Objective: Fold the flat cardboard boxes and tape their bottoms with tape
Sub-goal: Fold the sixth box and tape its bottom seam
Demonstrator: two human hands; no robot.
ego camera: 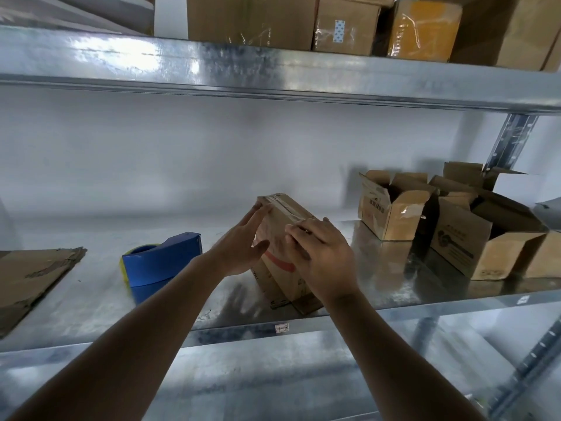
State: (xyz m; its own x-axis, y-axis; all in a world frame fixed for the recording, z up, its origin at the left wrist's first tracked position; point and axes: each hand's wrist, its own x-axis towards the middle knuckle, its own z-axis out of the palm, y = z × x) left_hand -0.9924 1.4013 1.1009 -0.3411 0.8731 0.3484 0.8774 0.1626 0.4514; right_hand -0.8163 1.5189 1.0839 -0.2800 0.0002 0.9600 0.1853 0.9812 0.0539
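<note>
On the middle metal shelf (pixel 91 302), head view, centre: one small cardboard box (pixel 285 253), folded up and standing tilted with its taped bottom turned upward and away from me; a strip of clear tape (pixel 288 209) runs along the seam. My left hand (pixel 243 244) lies against the box's left face, fingers straight and spread, pressing rather than gripping. My right hand (pixel 321 259) covers the near right edge, fingers laid flat over the tape end, apparently smoothing it down; nothing is clutched in either hand. Left of the box, near but apart: one blue tape dispenser (pixel 164 262), set down, with its yellowish roll showing at the left. Far left on the same shelf: a stack of flat cardboard (pixel 33 278), still unfolded. Right, toward the far side: several finished boxes (pixel 391 208) standing with their top flaps open, tape visible on at least one. Upper shelf: assorted sealed cartons (pixel 346 25), not part of the work as far as I can judge. Status: this box reads as folded and taped, needing only the tape pressed firm and placement with the others; the flat stack remains to be done.
</note>
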